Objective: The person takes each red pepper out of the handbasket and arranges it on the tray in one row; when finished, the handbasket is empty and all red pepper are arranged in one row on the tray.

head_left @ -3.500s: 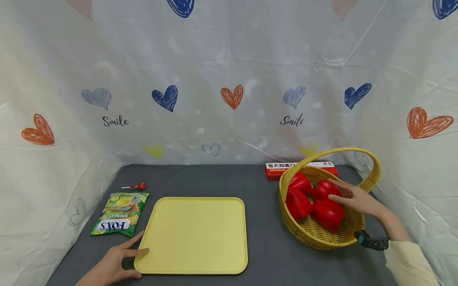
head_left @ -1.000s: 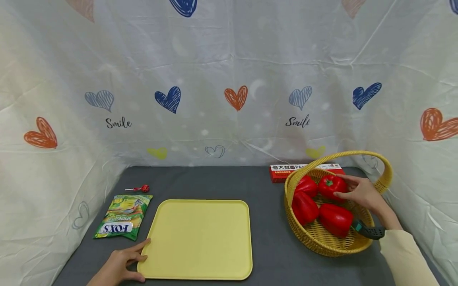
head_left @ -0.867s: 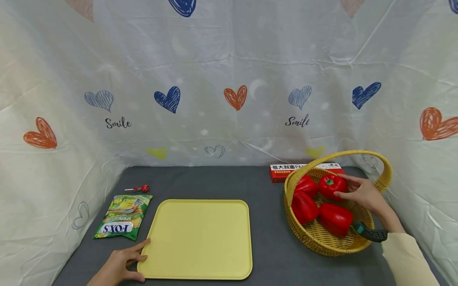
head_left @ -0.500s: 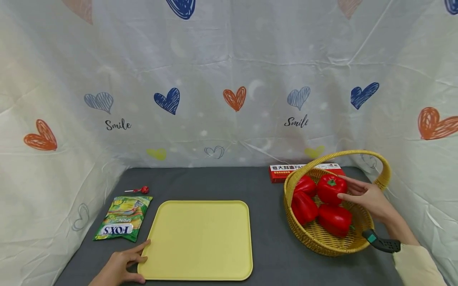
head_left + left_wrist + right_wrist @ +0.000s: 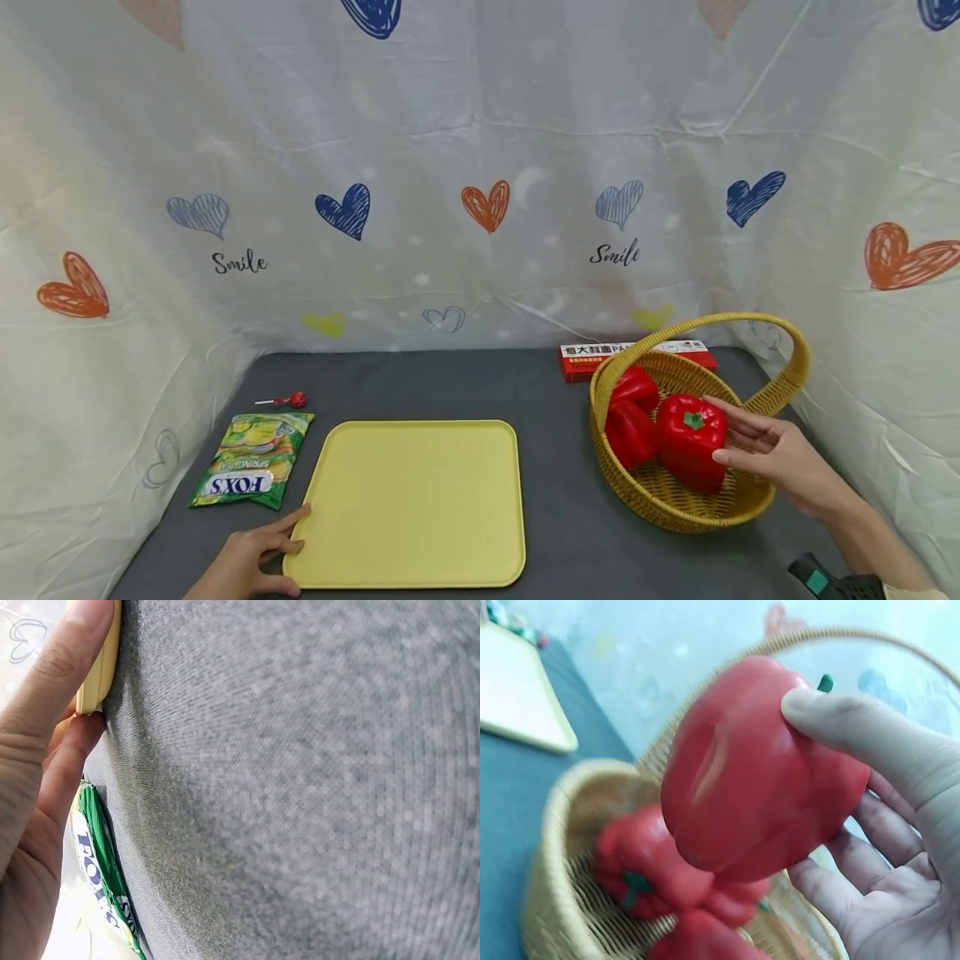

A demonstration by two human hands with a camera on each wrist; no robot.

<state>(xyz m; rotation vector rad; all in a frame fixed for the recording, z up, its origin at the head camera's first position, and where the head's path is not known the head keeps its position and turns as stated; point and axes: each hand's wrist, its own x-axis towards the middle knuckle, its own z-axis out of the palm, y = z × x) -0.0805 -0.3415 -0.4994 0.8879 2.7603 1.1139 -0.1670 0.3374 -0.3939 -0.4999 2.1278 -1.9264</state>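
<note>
My right hand [image 5: 787, 458] grips a red bell pepper [image 5: 692, 442] with a green stem, its thumb on the near side. The right wrist view shows this bell pepper [image 5: 757, 772] raised above the yellow wicker basket [image 5: 678, 521]. More red bell peppers [image 5: 630, 433] lie in the basket; the held one hides part of what is below it. My left hand [image 5: 247, 557] holds the front left corner of a yellow tray [image 5: 408, 504]. In the left wrist view, the thumb and fingers lie on either side of the tray's edge [image 5: 97, 682].
A green FOX'S candy bag [image 5: 253, 458] lies left of the tray, with a red lollipop [image 5: 288, 400] behind it. Behind the basket is a red and white pasta box [image 5: 588, 360]. The basket's tall handle [image 5: 738, 318] arches over it. A heart-print curtain [image 5: 480, 150] surrounds the table.
The right hand has taken hold of the bell pepper at the basket's back, raised it and brought it nearer, in front of another pepper. The left hand stays at the tray.
</note>
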